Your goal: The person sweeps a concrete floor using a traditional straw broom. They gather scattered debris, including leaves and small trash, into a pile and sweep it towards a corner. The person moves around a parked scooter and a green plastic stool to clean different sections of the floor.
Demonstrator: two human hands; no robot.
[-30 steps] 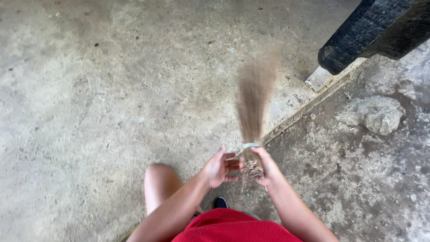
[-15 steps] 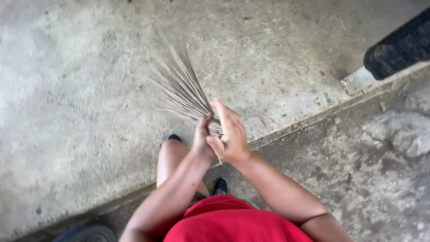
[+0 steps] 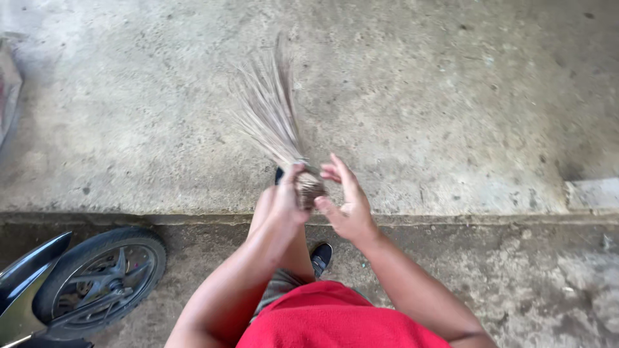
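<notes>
My left hand [image 3: 285, 200] grips the bound end of a stick broom [image 3: 274, 116], a bundle of thin brown bristles that fans up and to the left over the concrete floor. My right hand [image 3: 346, 203] is beside the broom's butt end with its palm facing it and its fingers spread; the palm touches or nearly touches the end. Below the hands are my bare knee and a dark shoe [image 3: 321, 255]. I wear a red top.
A motorbike's front wheel [image 3: 103, 280] and mudguard stand at the lower left. A low concrete step edge [image 3: 483, 218] runs left to right across the floor. A pale slab [image 3: 592, 193] lies at the right edge.
The view has turned left: the dark wicker object has left the frame and the wheel has come in. My right hand has let go of the broom and opened; the left keeps its grip.
</notes>
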